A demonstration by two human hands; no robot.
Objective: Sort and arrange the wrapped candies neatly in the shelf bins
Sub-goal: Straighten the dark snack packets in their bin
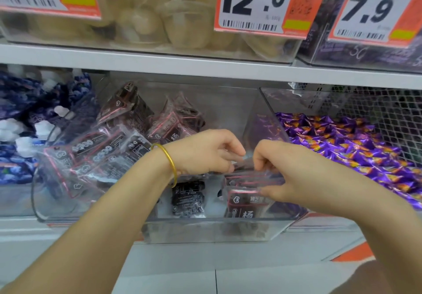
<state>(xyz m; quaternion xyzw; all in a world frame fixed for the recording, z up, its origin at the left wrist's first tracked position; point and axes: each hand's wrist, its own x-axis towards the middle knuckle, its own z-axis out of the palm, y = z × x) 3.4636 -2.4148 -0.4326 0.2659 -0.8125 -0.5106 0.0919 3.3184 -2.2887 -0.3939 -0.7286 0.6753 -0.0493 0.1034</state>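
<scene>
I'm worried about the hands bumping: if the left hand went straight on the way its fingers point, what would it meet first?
Probably the right hand: the left hand points rightward at it across a small gap, both pinching the same clear packet. Depth is unclear.

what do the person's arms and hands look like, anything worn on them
Both arms are bare as far as the frame shows: no sleeves, gloves or watch in view. The left hand has a thin, smooth gold-coloured bangle round its wrist. The right hand and its wrist carry nothing. No rings show on the fingers that can be seen.
</scene>
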